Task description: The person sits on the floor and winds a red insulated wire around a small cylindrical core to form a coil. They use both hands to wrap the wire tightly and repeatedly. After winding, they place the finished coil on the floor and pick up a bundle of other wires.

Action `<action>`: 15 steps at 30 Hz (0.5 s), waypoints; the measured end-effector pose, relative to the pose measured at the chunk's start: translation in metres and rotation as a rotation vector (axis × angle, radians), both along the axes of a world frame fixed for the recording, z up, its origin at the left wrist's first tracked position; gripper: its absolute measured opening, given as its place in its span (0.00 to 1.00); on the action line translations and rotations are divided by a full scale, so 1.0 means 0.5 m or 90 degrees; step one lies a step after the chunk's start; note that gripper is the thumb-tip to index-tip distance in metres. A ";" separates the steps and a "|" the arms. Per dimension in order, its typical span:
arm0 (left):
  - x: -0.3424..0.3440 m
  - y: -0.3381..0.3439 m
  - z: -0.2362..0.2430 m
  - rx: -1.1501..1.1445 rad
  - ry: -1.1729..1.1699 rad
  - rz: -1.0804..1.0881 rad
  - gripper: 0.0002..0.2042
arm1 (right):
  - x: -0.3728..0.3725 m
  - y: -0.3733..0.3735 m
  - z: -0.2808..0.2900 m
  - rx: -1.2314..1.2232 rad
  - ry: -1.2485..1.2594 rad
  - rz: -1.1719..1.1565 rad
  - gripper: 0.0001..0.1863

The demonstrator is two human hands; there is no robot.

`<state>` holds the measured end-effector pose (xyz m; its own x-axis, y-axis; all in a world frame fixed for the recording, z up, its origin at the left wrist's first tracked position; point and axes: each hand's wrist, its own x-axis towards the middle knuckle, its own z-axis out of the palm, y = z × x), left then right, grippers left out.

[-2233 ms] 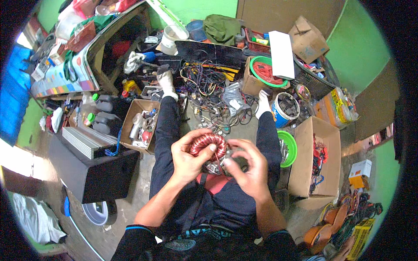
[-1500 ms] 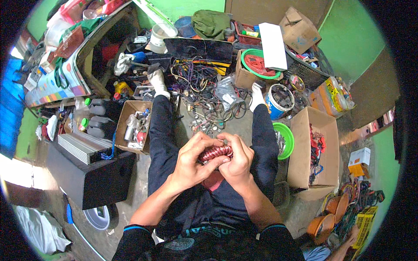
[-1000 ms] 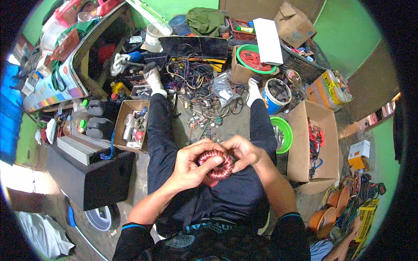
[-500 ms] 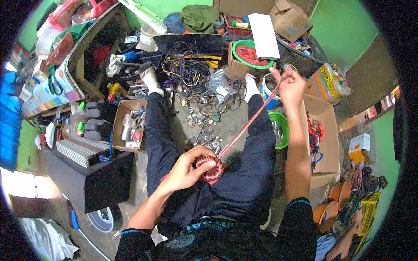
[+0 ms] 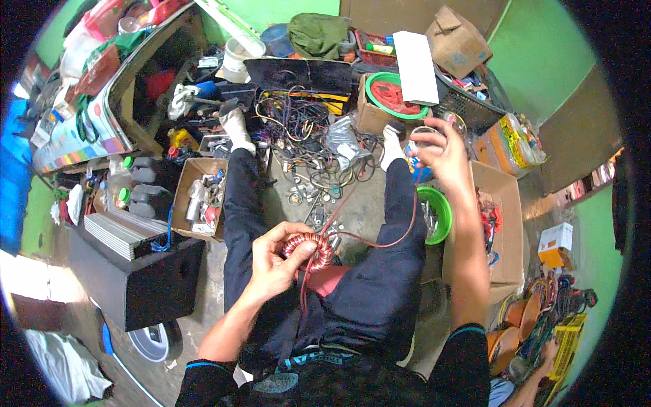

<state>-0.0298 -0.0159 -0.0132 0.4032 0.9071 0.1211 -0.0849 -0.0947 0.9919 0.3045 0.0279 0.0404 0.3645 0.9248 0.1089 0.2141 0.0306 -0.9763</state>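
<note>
My left hand (image 5: 272,259) is closed on a ring-shaped coil (image 5: 323,249) wound with shiny copper-coloured wire, thumb across its front, above my lap. Reddish wire strands (image 5: 304,290) hang from the coil toward my lap. Another length of wire (image 5: 400,237) bows out slackly to the right and rises to just under my right hand (image 5: 439,150). That hand is raised beyond my right knee, its fingers curled and apart, slightly blurred. Whether the wire touches its fingertips is hard to make out.
Tangled cables (image 5: 291,119) and small metal parts lie on the floor between my feet. A parts box (image 5: 182,227) stands left, with a black box (image 5: 135,278) nearer. At right are a green basin (image 5: 444,217) and a large carton (image 5: 508,261); another person's arm (image 5: 539,373) shows lower right.
The wire that was pulled taut to my right hand is now slack and bowed. My right hand's fingers have parted from their pinch. Strands now hang below the coil, which has shifted slightly left.
</note>
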 end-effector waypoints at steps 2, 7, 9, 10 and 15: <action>0.004 -0.008 0.007 0.013 -0.025 0.034 0.11 | -0.100 -0.039 -0.047 0.172 -0.004 0.037 0.14; 0.017 -0.025 0.015 0.047 -0.016 0.044 0.12 | -0.245 -0.139 -0.070 0.163 -0.146 0.364 0.10; 0.012 -0.022 0.023 0.146 0.056 0.037 0.12 | -0.239 -0.146 -0.092 0.147 -0.163 0.346 0.08; 0.013 -0.022 0.016 0.213 0.073 0.027 0.12 | -0.236 -0.137 -0.082 0.186 -0.190 0.332 0.06; -0.003 -0.034 0.015 0.007 0.026 0.030 0.11 | -0.091 -0.064 -0.093 0.360 -0.682 0.020 0.16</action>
<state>-0.0312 -0.0327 -0.0056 0.3645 0.9241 0.1152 -0.0391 -0.1084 0.9933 0.2592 -0.0038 -0.0063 -0.1791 0.6558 0.7334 0.8971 0.4149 -0.1520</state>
